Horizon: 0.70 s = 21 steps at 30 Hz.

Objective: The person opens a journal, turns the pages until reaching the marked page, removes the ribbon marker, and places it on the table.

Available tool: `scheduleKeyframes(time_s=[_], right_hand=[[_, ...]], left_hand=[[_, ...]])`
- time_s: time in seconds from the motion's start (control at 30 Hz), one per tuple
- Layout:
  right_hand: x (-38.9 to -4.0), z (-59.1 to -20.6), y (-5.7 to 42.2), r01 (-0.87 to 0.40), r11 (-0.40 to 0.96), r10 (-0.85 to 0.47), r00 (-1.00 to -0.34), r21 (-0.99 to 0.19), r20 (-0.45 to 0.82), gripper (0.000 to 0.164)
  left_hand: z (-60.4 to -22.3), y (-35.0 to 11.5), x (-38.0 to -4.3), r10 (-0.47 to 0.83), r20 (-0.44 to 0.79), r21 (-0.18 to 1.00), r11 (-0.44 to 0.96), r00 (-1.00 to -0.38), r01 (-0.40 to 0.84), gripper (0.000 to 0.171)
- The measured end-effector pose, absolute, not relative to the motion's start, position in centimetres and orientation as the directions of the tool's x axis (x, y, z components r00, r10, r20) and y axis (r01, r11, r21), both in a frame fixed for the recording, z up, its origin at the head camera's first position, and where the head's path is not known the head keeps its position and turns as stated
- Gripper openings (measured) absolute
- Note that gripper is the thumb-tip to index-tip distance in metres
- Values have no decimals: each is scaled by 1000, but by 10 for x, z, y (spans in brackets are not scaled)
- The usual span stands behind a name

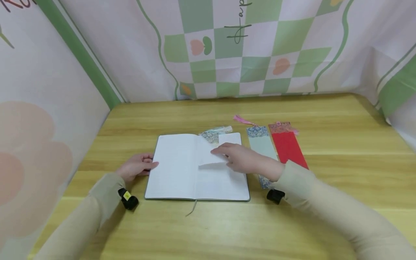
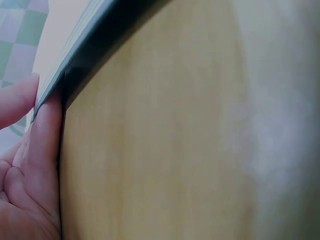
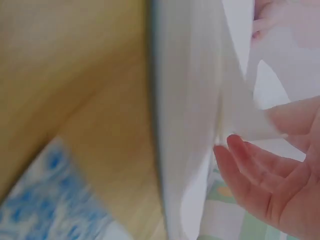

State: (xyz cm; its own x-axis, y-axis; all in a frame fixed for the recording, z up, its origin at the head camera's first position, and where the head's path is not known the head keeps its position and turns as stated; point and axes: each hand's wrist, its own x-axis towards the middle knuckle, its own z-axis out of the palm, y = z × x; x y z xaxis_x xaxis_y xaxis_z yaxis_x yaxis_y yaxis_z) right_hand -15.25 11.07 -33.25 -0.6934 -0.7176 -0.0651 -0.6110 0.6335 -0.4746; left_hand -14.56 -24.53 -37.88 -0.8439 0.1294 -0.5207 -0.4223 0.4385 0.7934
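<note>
Leftmost, cropped lettering [image 1: 17, 4] tops the wall fabric; beside it, the left hand [image 1: 138, 166] grips the open notebook [image 1: 172, 166] by its left edge, between thumb and fingers. On the right-hand page lies a white bookmark [image 1: 208, 153] with tasselled floral top, its lower end raised, apparently pinched by the partly obscured right hand [image 1: 243, 159]. Behind, sideways script [image 1: 239, 21] reads "Hap"; further right, pale green [image 1: 260, 144] and red bookmarks [image 1: 289, 146] rest on the table [image 1: 341, 144].

Checkered cloth [image 1: 243, 50] (green, white) behind wooden table [image 1: 208, 231].
</note>
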Motion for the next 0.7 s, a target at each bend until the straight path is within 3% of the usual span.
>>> scheduleKeyframes(time_s=[0.13, 0.23, 0.37, 0.47, 0.6, 0.7], right_hand=[[-151, -322, 109, -483, 600, -687, -720, -638, -101, 46], [-153, -314, 107, -270, 557, -630, -753, -786, -188, 46], [-155, -308, 105, 26, 401, -581, -766, -916, -276, 51], [-153, -307, 100, 160, 251, -583, -762, -955, -282, 56], [-151, -309, 90, 204, 156, -659, -707, -966, -256, 60], [-149, -313, 79, 25, 280, -734, -638, -960, -230, 59]], left_hand=[[-379, -245, -146, 125, -524, 793, 430, -842, -430, 26], [-379, -246, -147, 124, -526, 793, 429, -842, -432, 26], [-379, -247, -147, 134, -524, 797, 424, -841, -430, 28], [-380, -247, -147, 144, -522, 799, 427, -841, -423, 30], [-381, -247, -147, 154, -515, 800, 439, -843, -409, 32], [-382, -248, -147, 146, -514, 799, 440, -845, -410, 35]])
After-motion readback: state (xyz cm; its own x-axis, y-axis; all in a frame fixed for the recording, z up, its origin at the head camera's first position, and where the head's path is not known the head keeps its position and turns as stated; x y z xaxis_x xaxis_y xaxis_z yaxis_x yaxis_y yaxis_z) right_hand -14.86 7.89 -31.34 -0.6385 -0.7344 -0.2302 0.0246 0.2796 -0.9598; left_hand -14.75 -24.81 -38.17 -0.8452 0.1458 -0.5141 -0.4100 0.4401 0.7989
